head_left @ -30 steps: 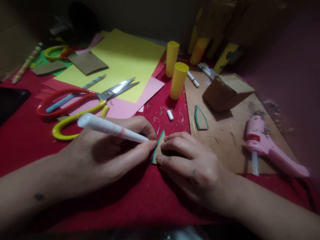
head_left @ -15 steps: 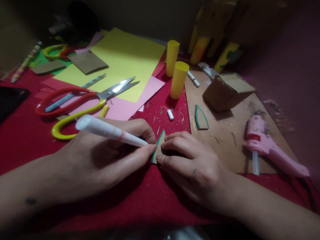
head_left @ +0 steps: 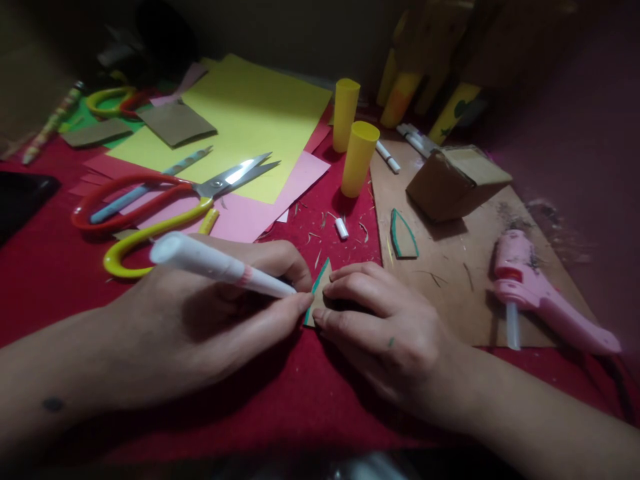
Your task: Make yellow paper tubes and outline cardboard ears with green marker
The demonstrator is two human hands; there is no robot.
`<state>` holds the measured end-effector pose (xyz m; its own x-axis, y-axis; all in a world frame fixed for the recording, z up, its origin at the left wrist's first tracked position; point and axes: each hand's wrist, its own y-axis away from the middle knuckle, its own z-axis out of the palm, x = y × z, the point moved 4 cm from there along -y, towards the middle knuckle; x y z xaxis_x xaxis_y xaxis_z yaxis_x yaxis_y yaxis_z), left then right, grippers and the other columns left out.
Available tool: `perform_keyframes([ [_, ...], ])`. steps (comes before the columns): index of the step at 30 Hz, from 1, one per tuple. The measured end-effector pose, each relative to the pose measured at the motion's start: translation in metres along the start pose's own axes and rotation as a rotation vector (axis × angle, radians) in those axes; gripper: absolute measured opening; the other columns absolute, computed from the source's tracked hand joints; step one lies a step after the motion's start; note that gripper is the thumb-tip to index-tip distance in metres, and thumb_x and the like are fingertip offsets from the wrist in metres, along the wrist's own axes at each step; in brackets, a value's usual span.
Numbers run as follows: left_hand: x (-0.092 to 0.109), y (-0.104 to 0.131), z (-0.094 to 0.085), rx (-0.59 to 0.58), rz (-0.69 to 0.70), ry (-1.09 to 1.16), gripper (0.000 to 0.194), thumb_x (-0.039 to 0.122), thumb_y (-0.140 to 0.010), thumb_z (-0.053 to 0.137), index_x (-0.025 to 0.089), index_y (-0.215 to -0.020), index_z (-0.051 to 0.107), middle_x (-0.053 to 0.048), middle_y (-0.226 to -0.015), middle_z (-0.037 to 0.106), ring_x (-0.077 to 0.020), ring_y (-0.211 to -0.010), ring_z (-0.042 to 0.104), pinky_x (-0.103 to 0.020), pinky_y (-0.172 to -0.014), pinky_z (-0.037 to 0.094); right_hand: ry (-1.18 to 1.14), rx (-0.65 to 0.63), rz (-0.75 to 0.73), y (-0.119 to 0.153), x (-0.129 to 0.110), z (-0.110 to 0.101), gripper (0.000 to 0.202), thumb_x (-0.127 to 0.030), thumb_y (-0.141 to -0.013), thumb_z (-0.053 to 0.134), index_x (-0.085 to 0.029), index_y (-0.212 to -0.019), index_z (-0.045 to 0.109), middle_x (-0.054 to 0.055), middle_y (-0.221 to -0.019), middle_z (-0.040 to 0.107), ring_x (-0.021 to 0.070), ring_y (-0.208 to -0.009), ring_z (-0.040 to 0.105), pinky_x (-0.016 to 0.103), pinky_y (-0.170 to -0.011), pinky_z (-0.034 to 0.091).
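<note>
A white marker (head_left: 220,263) is gripped in my left hand (head_left: 215,313), slanting down to the right; its tip is hidden behind my fingers. Beside those fingertips lies a small pointed cardboard piece (head_left: 319,301) with a green edge along its left side. My right hand (head_left: 385,327) presses this piece to the red cloth with its fingertips, covering part of it. A second pointed cardboard piece (head_left: 404,237), outlined in green all round, rests on the brown board. Just beyond my hands is a small white marker cap (head_left: 341,229).
Scissors (head_left: 215,189) with red and yellow handles lie over pink and yellow paper (head_left: 250,113) at left. Two yellow paper tubes (head_left: 360,160) stand behind my hands. On the brown board (head_left: 440,300) are a cardboard box (head_left: 455,183) and a pink glue gun (head_left: 545,293).
Almost nothing differs. My left hand and the marker have shifted very slightly, while the cardboard piece stays under my right fingertips.
</note>
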<state>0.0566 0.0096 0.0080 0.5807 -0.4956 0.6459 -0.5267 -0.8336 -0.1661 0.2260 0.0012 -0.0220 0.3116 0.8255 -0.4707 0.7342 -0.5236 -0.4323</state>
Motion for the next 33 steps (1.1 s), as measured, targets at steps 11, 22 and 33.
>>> perform_keyframes([
  [11,-0.0012,-0.0003,-0.0001,0.025,-0.006,0.036,0.021,0.017,-0.092,0.051,0.018,-0.072,0.059,0.006,-0.057,0.053,-0.0055,-0.048,0.044,-0.018,-0.044,0.033,0.017,-0.007,0.005,0.0002,-0.0012,-0.0003,0.023,-0.006,-0.095,0.052,-0.009,-0.084,0.073,0.015,-0.097,0.069,0.0242,-0.096,0.060,0.039,-0.079,0.056],
  [22,-0.0009,0.0005,-0.0015,0.073,-0.103,0.027,0.021,0.021,-0.093,0.050,0.019,-0.074,0.058,0.004,-0.061,0.056,-0.0095,-0.054,0.046,-0.023,-0.046,0.032,0.016,-0.011,0.015,0.0014,-0.0009,0.0007,0.019,-0.006,-0.094,0.054,-0.009,-0.088,0.072,0.016,-0.100,0.068,0.0246,-0.096,0.060,0.039,-0.079,0.056],
  [33,-0.0049,0.0002,0.0048,-0.004,-0.071,0.150,0.024,0.025,-0.092,0.049,0.022,-0.072,0.062,0.005,-0.057,0.057,-0.0090,-0.048,0.046,-0.022,-0.043,0.033,-0.003,-0.007,0.016,0.0019,0.0004,-0.0006,0.020,-0.005,-0.093,0.055,-0.007,-0.087,0.073,0.016,-0.097,0.068,0.0241,-0.094,0.060,0.038,-0.078,0.055],
])
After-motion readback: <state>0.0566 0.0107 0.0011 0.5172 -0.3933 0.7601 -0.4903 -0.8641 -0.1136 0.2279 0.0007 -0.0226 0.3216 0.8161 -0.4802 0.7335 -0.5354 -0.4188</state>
